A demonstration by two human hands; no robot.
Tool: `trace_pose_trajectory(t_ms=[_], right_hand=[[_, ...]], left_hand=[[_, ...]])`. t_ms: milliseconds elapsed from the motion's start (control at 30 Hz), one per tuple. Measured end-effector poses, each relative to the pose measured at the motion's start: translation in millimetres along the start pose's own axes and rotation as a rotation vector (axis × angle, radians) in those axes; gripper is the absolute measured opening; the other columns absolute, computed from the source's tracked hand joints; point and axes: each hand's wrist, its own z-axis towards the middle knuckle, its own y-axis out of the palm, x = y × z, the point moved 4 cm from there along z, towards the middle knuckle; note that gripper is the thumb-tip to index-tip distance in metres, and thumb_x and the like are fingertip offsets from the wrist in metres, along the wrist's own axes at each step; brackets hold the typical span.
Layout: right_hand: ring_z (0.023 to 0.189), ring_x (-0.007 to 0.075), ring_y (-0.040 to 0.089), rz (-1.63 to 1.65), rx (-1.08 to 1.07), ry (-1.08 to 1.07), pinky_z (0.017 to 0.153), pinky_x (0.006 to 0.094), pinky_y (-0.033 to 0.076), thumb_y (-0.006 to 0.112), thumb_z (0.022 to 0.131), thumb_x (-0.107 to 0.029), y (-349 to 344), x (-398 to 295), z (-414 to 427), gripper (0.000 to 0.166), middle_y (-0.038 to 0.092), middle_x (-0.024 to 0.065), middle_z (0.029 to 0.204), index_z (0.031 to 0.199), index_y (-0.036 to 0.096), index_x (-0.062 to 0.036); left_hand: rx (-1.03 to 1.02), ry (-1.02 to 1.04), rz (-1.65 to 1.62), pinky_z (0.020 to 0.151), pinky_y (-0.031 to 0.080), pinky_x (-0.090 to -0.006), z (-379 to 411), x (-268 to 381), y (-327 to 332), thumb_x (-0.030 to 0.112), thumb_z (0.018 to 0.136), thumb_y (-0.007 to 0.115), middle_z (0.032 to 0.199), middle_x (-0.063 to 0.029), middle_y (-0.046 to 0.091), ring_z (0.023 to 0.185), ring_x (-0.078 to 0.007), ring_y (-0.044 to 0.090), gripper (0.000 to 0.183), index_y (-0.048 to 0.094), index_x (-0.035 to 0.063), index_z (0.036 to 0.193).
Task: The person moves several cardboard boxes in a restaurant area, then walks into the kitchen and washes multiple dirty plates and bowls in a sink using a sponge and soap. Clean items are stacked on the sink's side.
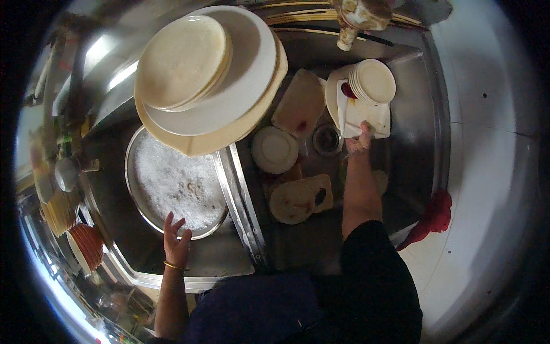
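Note:
My left hand [177, 243] is raised with its fingers apart by the near rim of a round metal basin of suds [180, 189] in the left sink. My right hand [360, 139] grips the near edge of a white square plate [374, 122] in the right sink. A stack of small round plates [376, 81] lies on the far part of the square plate, beside a dark red patch. Left of my right hand are a round glass bowl [328, 140], a stained rectangular dish [299, 103] and a round white plate [275, 149].
Large oval platters [253, 116] carrying round plates [182, 62] rest over the sinks' far side. A metal divider [242, 202] parts the sinks. More stained plates [292, 203] lie in the right sink. A red cloth [429, 221] hangs at the right edge. Chopsticks or thin sticks [300, 17] lie behind.

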Motion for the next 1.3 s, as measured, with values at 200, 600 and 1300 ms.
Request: trace_pose_trajectory(t_ms=[200,600,1300], right_hand=[[0.113,0.0328,0.046,-0.109,-0.147,-0.16,0.095,0.0511,0.039,0.057,0.078,-0.01,25,-11,-24,0.048,0.048,0.0106,0.122,0.124,0.041,-0.0097],[0.114,0.0311,0.046,-0.365,0.134,0.01,0.097,0.0468,0.037,0.054,0.084,-0.013,78,-75,-191,0.048,0.047,0.0128,0.125,0.128,0.038,-0.0048],[0.112,0.029,0.049,-0.544,-0.128,0.753,0.096,0.0459,0.039,0.058,0.08,-0.007,268,246,-354,0.047,0.051,0.0137,0.119,0.123,0.042,-0.0004]], left_hand=[[-0.055,0.112,0.005,0.089,0.041,-0.0349,6,-6,7,0.0,0.072,0.061,0.116,-0.0168,0.051,0.107,-0.0228,0.052,0.071,0.028,0.0035,0.135],[-0.285,0.171,-0.444,0.085,0.044,-0.0285,-21,25,26,0.002,0.083,0.056,0.112,-0.0137,0.057,0.103,-0.018,0.054,0.044,0.044,0.0028,0.125],[-0.304,0.036,-0.727,0.077,0.048,-0.0286,56,77,-140,0.011,0.078,0.059,0.1,-0.0057,0.06,0.09,-0.0162,0.059,0.042,0.049,0.0049,0.118]])
